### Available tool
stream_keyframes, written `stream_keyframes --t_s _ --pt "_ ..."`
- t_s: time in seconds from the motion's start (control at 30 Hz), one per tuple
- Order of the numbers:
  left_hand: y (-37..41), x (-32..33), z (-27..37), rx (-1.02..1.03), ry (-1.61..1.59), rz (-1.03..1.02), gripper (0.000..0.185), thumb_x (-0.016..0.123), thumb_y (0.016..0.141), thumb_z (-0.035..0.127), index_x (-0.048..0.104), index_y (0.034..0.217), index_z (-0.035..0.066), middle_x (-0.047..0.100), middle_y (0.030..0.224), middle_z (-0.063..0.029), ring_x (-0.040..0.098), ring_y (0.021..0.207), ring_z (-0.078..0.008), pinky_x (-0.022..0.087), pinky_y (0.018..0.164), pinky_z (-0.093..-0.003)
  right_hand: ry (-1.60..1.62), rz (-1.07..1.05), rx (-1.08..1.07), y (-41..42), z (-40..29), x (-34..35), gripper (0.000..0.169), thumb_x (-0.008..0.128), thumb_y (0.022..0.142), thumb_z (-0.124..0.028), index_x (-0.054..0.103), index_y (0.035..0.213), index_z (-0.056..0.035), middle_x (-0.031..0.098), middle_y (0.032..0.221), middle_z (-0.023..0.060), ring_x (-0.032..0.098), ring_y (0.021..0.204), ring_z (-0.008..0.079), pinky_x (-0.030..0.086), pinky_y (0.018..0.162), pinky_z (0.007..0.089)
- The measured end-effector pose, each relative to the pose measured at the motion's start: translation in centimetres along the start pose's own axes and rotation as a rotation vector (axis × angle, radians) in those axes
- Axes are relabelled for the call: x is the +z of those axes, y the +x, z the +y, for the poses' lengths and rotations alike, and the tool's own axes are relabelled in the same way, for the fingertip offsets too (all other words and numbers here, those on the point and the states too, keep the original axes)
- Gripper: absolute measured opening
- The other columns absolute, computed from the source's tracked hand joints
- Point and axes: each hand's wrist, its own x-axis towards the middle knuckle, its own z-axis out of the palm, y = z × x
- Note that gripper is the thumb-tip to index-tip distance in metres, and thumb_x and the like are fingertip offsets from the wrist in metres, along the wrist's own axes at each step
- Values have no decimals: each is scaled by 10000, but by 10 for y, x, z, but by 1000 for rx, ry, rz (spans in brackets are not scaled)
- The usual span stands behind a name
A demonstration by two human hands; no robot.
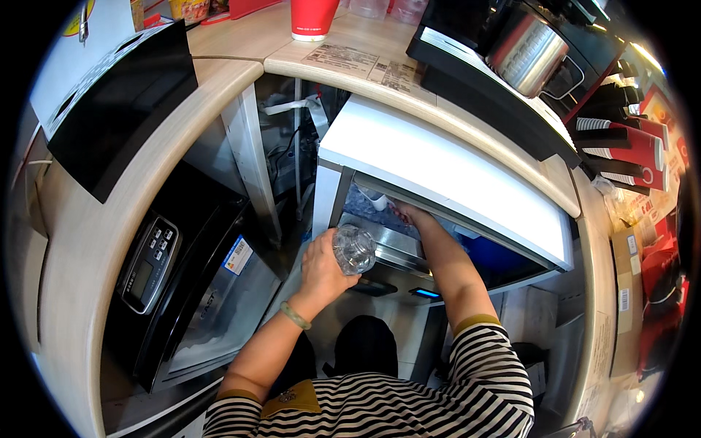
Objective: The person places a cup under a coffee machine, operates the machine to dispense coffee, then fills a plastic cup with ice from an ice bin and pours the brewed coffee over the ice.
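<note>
My left hand (324, 271) is wrapped around a clear plastic cup (354, 250), held in front of the opening of a white ice machine (438, 159). Inside the bin, my right hand (406, 213) grips the handle of a white scoop (375, 200). The scoop is over the ice (357, 205); its far part is partly hidden by the frame of the opening. Below the cup and the steel lip (397, 245) of the bin, a small blue display (426, 293) is lit.
A black appliance with a control panel (149, 265) stands at left under the curved wooden counter (219, 68). On the counter are a red paper cup (312, 19) and a black machine bearing a steel pitcher (528, 55). Stacked red cups (630, 145) are at right.
</note>
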Motion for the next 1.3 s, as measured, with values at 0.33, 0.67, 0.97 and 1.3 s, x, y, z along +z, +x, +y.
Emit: stream_keyframes --t_s 0.33,0.67,0.97,1.3 --pt "-2 1 -4 -25 -41 0 1009 916 551 212 368 1380 38 516 1297 -191 472 1227 -402 382 1032 -495 250 -153 78 -85 -19 -49 533 594 906 -633 558 772 -118 431 508 -57 352 370 29 264 330 201" --pt "-8 7 -4 -18 -79 -4 1012 908 560 202 354 1391 42 499 1312 -195 457 1239 -404 370 1040 -502 273 -82 -9 -224 -42 -117 469 667 912 -515 583 742 -86 454 520 -56 368 389 38 276 335 198" --pt "-6 3 6 26 -16 -34 984 893 564 182 365 1382 35 519 1280 -194 479 1206 -407 383 1013 -514 17 -229 20 -282 -76 -138 463 647 934 -498 590 743 -80 453 587 -48 388 505 53 332 479 208" --pt "-3 0 6 40 9 -37 989 897 561 184 366 1381 28 519 1284 -190 482 1208 -403 378 1019 -514 -117 -240 -92 -266 -59 -140 524 635 910 -562 634 794 -51 508 647 -24 428 547 83 409 546 239"
